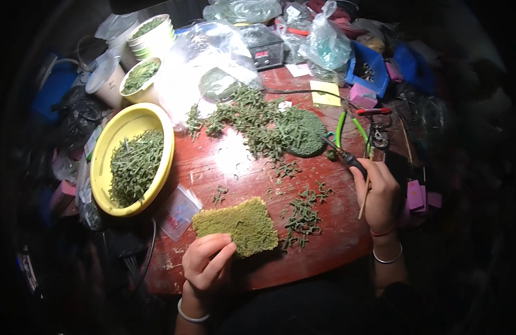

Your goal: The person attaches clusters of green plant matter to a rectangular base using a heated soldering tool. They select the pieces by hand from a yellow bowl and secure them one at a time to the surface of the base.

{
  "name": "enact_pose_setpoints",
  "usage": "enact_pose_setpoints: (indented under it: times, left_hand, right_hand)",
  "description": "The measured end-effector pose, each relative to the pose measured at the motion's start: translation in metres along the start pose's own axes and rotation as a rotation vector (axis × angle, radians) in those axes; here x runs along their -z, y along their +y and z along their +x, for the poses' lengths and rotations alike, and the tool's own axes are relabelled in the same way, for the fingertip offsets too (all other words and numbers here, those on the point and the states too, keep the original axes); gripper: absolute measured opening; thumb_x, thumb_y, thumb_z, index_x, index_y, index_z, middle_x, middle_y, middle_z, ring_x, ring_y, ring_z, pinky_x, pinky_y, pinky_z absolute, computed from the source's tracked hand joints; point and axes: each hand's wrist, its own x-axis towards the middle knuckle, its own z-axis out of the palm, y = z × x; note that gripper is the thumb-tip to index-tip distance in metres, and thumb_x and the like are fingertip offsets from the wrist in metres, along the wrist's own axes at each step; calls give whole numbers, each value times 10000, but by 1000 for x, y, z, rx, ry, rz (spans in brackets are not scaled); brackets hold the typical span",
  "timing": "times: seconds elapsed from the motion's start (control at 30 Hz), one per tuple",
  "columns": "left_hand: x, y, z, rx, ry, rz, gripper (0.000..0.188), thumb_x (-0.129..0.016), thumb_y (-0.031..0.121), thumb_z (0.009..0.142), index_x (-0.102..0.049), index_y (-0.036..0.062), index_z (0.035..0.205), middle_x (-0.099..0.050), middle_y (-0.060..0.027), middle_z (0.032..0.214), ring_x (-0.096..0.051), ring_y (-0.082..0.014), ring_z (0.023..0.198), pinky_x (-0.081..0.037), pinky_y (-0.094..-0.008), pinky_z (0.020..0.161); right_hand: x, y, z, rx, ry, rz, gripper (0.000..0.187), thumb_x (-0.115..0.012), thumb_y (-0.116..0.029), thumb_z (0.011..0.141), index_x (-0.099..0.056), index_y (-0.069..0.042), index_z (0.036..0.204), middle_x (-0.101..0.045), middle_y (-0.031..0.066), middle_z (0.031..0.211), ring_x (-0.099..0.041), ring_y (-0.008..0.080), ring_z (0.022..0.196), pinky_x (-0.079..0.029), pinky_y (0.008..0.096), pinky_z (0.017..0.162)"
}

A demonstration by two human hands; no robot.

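Observation:
My left hand (205,261) is closed in a pinch at the near edge of a yellow-green, spongy-looking block (244,220). Whatever its fingertips hold, if anything, is too small to make out. In my right hand (382,192) is a black-handled pen-like tool (354,163) with a thin metal tip, pointing up and left. A thin wooden stick (364,200) also passes through that hand's fingers. The tool's tip lies near a round disc (308,133) covered in small green pieces. Between my hands lie scattered small green branched pieces (302,219).
A yellow basin (97,170) of green pieces tilts at the left. A larger green pile (244,120) lies mid-table. Green-handled pliers (340,129) lie beyond my right hand. Cups, plastic bags, a box with a red display (262,54) and blue bins (369,70) line the back.

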Motion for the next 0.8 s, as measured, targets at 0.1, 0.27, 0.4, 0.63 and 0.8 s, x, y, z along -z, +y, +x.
enact_pose_setpoints:
  times: [0.1,0.27,0.4,0.63,0.8]
  left_hand:
    - [9,-2,-1,-2,-34,51,269,-734,-100,796,-747,13,1040,-709,-123,998,-738,-301,880,-621,-365,720]
    - [16,-6,13,-106,-145,40,225,-691,-17,815,-748,-22,1033,-709,-131,1014,-741,-295,900,-628,-370,738]
    - [17,-7,14,-126,-178,45,229,-708,-34,792,-744,-31,1018,-702,-133,1009,-739,-294,895,-632,-368,736]
    - [11,-3,13,-72,-163,101,242,-736,-45,772,-735,-22,1012,-697,-127,994,-733,-294,876,-621,-364,723]
    - [-1,3,15,25,-130,137,293,-745,-128,731,-722,-3,996,-692,-119,953,-721,-291,831,-599,-364,691]
  right_hand:
    - [-3,-7,1,-11,-19,15,162,-768,-107,922,-716,-29,1053,-661,167,880,-674,382,779,-523,429,665]
    - [2,-5,2,-43,-45,9,123,-753,-49,930,-715,0,1036,-648,164,854,-640,319,698,-491,380,633]
    - [1,-1,2,29,-37,7,142,-755,-52,933,-709,8,1053,-651,156,868,-632,309,695,-485,380,629]
    - [4,-43,-3,330,-7,275,283,-763,-131,949,-690,27,1172,-642,164,892,-681,302,740,-542,387,603]
    - [-8,-59,-2,410,-156,399,320,-804,-125,897,-687,14,1160,-634,147,869,-672,309,695,-533,379,581]
